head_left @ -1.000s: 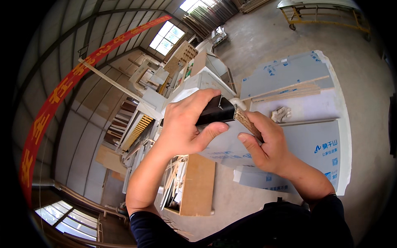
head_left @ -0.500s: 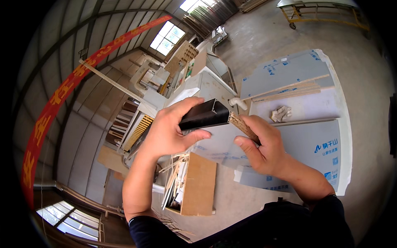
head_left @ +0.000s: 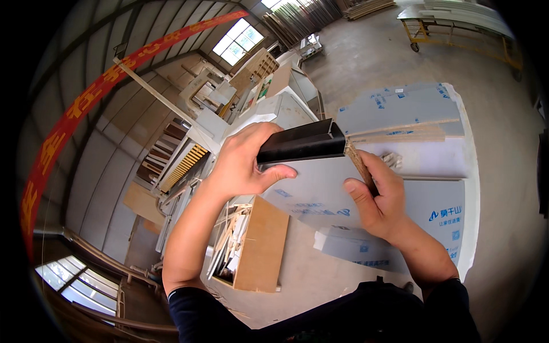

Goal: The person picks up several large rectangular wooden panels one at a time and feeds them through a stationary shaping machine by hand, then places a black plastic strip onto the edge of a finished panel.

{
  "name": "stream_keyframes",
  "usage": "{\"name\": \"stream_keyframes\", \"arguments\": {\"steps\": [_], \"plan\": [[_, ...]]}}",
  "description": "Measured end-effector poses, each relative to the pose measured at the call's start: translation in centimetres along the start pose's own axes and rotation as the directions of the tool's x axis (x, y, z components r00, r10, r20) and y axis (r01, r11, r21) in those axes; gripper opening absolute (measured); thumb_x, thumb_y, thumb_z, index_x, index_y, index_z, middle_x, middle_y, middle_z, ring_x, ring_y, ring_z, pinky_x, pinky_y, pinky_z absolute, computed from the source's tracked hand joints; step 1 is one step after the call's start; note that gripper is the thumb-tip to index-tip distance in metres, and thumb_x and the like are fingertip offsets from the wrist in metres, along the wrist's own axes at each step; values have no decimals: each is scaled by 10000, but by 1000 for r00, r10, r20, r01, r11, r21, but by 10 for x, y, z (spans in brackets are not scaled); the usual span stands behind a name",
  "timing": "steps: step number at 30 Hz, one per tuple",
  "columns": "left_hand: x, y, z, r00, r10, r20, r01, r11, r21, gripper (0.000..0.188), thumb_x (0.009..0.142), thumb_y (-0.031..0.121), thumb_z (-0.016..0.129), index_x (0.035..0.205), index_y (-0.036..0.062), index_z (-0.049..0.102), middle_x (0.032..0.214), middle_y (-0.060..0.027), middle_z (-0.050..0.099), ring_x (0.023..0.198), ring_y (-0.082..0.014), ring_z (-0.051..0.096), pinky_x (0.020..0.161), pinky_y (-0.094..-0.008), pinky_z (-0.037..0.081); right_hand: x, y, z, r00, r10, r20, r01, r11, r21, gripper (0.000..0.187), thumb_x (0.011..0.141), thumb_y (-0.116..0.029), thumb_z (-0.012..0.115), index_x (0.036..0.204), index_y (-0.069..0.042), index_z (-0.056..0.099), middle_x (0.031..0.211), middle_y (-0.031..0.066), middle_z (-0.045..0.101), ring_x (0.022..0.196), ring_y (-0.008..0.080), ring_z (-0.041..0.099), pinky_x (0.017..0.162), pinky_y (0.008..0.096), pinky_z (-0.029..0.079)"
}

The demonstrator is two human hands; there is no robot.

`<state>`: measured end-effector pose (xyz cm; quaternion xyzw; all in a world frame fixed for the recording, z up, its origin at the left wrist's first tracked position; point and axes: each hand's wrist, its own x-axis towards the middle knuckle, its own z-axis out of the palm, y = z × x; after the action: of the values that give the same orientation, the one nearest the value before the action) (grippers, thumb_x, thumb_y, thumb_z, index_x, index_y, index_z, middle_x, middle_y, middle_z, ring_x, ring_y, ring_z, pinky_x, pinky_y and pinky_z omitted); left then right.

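Black, smooth, angular strip (head_left: pixel 303 144) extends right from my left fingers (head_left: pixel 260 134) curled around it; right fingers (head_left: pixel 359 191) pinch brown chipboard edge (head_left: pixel 359 166).

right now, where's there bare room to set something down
Bare floor between the grey panels and the cart; also between the panels and the box. Crowded: the box, heaped with offcuts, and around the black profile and chipboard.

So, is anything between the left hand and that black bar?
Nothing visible: the left hand grips the black bar directly. The right hand is past the bar's right end, on the chipboard edge.
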<state>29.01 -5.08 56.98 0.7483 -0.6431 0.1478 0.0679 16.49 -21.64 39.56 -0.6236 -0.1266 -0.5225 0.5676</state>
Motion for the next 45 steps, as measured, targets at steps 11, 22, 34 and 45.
{"name": "stream_keyframes", "arguments": {"steps": [11,22,34,45], "plan": [[-145,-126,34,782,-448,-433,293,878,-378,1074,610,488,860,1440,38,347,1181,-130,578,1023,-250,572,899,-375,451,-4,-13,-4,989,140,53,-136,988,-71,470,838,-50,641,1282,19,504,1024,80,628,896,161,579,812,292,459],[-127,-132,121,778,-517,-357,-246,272,-930,403,810,271,782,1039,-17,618,932,-71,684,826,-123,619,737,-265,495,102,-100,75,800,81,595,543,324,-774,433,799,-87,617,1214,25,560,1150,202,596,1066,356,565,917,402,428],[-111,-124,128,798,-316,-513,-495,143,-857,299,854,153,712,1063,-37,615,917,-102,694,785,-126,633,716,-243,506,133,-138,127,880,-50,473,476,105,-873,279,816,-32,644,1088,9,601,864,156,646,777,220,651,737,310,496],[-110,-132,130,726,-337,-600,-597,125,-793,255,909,186,648,1025,-37,604,790,-89,669,669,-121,620,625,-243,491,121,-65,219,693,291,659,603,266,-752,224,735,-55,682,935,-41,581,767,118,590,710,342,607,591,404,479]]}}
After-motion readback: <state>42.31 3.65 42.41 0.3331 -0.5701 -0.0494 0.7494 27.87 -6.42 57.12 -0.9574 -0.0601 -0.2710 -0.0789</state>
